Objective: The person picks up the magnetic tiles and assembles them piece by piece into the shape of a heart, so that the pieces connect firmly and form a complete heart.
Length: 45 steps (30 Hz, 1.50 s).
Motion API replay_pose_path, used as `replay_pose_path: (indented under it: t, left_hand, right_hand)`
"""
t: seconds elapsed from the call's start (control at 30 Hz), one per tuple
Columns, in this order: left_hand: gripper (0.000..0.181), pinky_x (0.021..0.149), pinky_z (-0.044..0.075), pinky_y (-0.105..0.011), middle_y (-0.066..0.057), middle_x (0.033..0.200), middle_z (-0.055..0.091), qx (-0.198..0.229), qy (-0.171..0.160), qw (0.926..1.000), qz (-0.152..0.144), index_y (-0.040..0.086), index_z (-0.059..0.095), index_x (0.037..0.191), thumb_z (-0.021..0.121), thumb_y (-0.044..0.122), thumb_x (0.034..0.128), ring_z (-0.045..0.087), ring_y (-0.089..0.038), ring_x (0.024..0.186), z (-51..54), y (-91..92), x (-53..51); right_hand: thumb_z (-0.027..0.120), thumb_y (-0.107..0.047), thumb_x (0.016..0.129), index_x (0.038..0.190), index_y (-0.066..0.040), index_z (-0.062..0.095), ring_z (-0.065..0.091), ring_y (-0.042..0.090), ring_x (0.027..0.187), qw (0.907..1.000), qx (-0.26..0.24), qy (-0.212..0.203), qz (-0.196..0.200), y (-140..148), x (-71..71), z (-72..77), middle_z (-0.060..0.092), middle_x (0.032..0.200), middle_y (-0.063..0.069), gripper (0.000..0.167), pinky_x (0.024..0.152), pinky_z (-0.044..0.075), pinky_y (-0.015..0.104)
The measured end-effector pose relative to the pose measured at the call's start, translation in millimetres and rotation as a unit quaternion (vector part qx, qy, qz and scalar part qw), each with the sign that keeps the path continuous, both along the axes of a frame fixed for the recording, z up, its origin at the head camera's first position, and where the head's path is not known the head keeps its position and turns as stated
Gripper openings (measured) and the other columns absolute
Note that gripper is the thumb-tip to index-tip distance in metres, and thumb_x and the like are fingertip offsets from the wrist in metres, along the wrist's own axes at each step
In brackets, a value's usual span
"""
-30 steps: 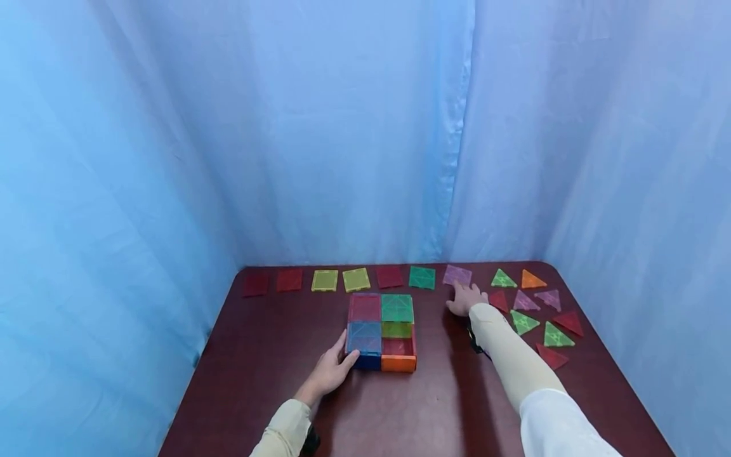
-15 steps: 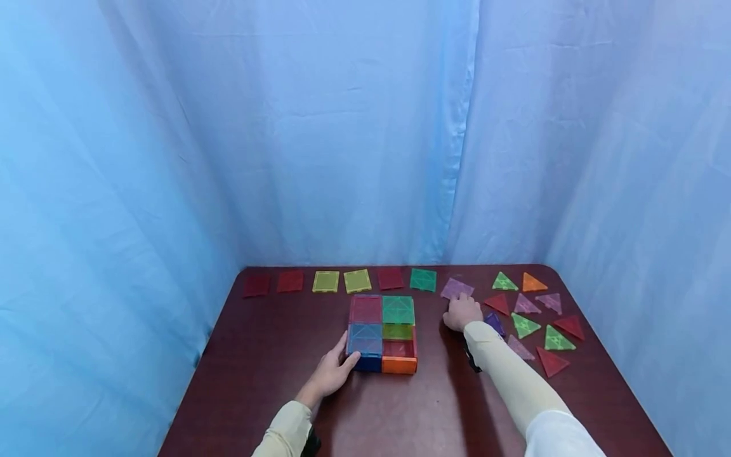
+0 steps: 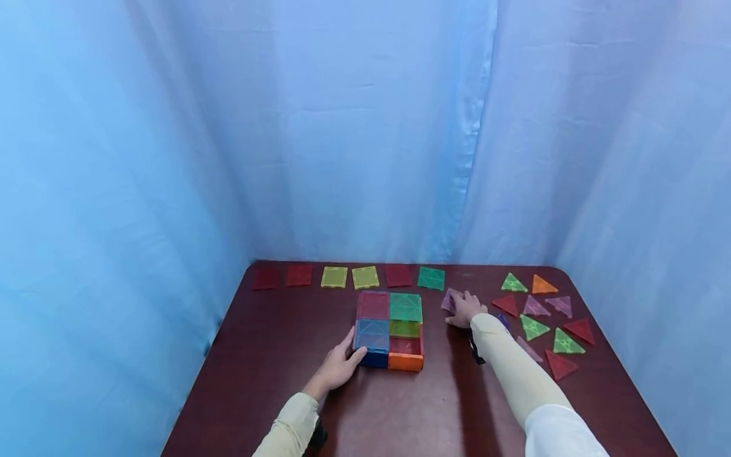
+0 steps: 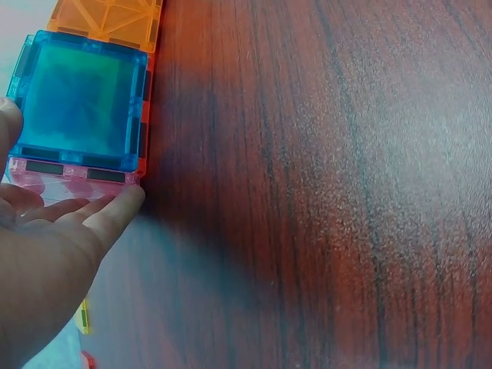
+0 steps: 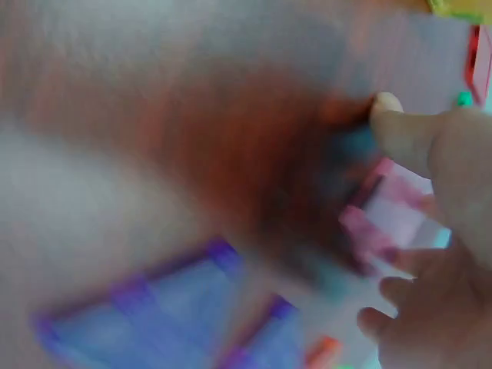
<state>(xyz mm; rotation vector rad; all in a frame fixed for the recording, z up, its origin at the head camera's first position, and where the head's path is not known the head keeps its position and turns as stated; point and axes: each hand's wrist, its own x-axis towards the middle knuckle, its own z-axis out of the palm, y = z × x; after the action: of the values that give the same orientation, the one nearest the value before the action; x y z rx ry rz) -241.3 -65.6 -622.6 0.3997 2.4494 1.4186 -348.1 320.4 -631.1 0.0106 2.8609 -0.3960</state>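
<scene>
The tabletop (image 3: 274, 381) carries the box (image 3: 406, 362), inward of its far edge; my left hand (image 3: 337, 368) grips it and should brace it squarely; my right hand's (image 3: 468, 309) fingers touch the purple tile (image 3: 449, 300) nearer the far right corner; blur hides whether they pinch, so secure it before lifting; only the left wrist view bares the box's pink wall (image 4: 77, 184).

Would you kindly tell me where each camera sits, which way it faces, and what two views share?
Head: on the person's head, facing forward and down over the table to the curtain; left hand, right hand and sleeves show.
Left wrist: on that wrist, facing the tile box; only the left hand shows.
Right wrist: on that wrist, facing the purple tile, blurred; only the right hand shows.
Shared: head and left wrist both show the left hand on the tile box.
</scene>
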Motion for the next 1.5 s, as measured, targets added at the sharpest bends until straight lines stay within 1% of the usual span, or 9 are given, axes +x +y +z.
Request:
replay_pose_path:
  t: [0.23,0.47,0.6,0.77,0.93,1.07,1.23,1.4,1.5]
  left_hand:
    - [0.075,0.114,0.037,-0.058,-0.023,0.156,0.042,0.000,0.011,0.9999,-0.003,0.004,0.021,0.161,0.052,0.042,0.1052,0.042,-0.040,0.144,-1.8,4.4,3.0]
    - [0.075,0.115,0.037,-0.056,-0.024,0.157,0.039,0.012,-0.004,0.9999,-0.006,0.004,0.019,0.162,0.052,0.040,0.1056,0.041,-0.039,0.144,1.3,0.7,0.8]
    - [0.075,0.114,0.038,-0.055,-0.024,0.157,0.040,0.015,0.000,0.9998,-0.009,0.004,0.019,0.162,0.053,0.040,0.1055,0.043,-0.038,0.143,0.9,0.0,-0.8]
    - [0.074,0.115,0.038,-0.054,-0.024,0.156,0.043,0.015,0.007,0.9998,-0.007,0.004,0.021,0.162,0.053,0.040,0.1052,0.044,-0.037,0.143,-2.4,-1.0,-0.9]
    - [0.074,0.114,0.038,-0.054,-0.025,0.154,0.044,0.031,0.008,0.9994,-0.009,0.003,0.021,0.161,0.054,0.038,0.1051,0.046,-0.037,0.141,-2.6,-1.0,-0.4]
    - [0.074,0.114,0.039,-0.053,-0.025,0.154,0.044,0.036,0.003,0.9993,-0.010,0.004,0.020,0.162,0.054,0.038,0.1051,0.047,-0.036,0.140,-3.2,-0.2,0.0]
    - [0.075,0.114,0.038,-0.053,-0.025,0.156,0.041,0.041,0.000,0.9991,-0.007,0.002,0.020,0.161,0.055,0.037,0.1048,0.046,-0.036,0.142,-3.1,-0.2,-0.5]
    - [0.074,0.115,0.038,-0.052,-0.024,0.155,0.043,0.045,-0.004,0.9990,-0.003,0.005,0.021,0.162,0.055,0.036,0.1050,0.046,-0.035,0.141,-1.8,0.5,-1.5]
    - [0.074,0.115,0.038,-0.053,-0.024,0.156,0.042,0.042,-0.008,0.9991,-0.003,0.005,0.020,0.162,0.055,0.037,0.1052,0.046,-0.035,0.142,-1.0,1.1,-0.5]
  right_hand:
    - [0.079,-0.042,0.084,0.138,0.000,0.056,0.055,0.048,0.108,0.9957,-0.040,0.083,0.009,2,25.5,-10.6,0.058,0.121,0.029,0.072,0.095,0.046,0.066]
    - [0.079,-0.050,0.082,0.139,-0.008,0.056,0.049,0.044,0.111,0.9867,-0.120,0.107,-0.026,-6,39.3,5.2,0.053,0.125,0.027,0.075,0.091,0.048,0.065]
    - [0.079,-0.054,0.082,0.142,-0.014,0.054,0.046,0.040,0.113,0.9779,-0.150,0.145,-0.013,-10,38.8,22.8,0.050,0.128,0.024,0.076,0.089,0.050,0.062]
    - [0.077,-0.060,0.080,0.146,-0.020,0.053,0.044,0.035,0.112,0.9724,-0.165,0.163,0.029,-27,41.5,50.8,0.049,0.129,0.020,0.081,0.086,0.052,0.057]
    - [0.079,-0.052,0.081,0.146,-0.017,0.054,0.045,0.033,0.109,0.9661,-0.156,0.176,0.106,-48,50.0,65.4,0.055,0.125,0.019,0.078,0.083,0.051,0.053]
    - [0.080,-0.050,0.080,0.143,-0.022,0.058,0.045,0.025,0.106,0.9598,-0.158,0.164,0.164,-62,59.7,66.0,0.057,0.126,0.011,0.072,0.079,0.049,0.042]
    - [0.080,-0.051,0.081,0.141,-0.028,0.061,0.045,0.019,0.107,0.9508,-0.157,0.149,0.222,-78,68.7,61.2,0.057,0.131,0.006,0.067,0.082,0.046,0.037]
    - [0.082,-0.049,0.081,0.138,-0.028,0.063,0.044,0.016,0.103,0.9481,-0.136,0.148,0.246,-89,74.7,53.4,0.059,0.124,0.002,0.063,0.078,0.043,0.035]
    - [0.081,-0.050,0.081,0.136,-0.027,0.065,0.046,0.018,0.108,0.9496,-0.125,0.143,0.249,-93,78.7,48.4,0.059,0.126,0.002,0.062,0.086,0.047,0.038]
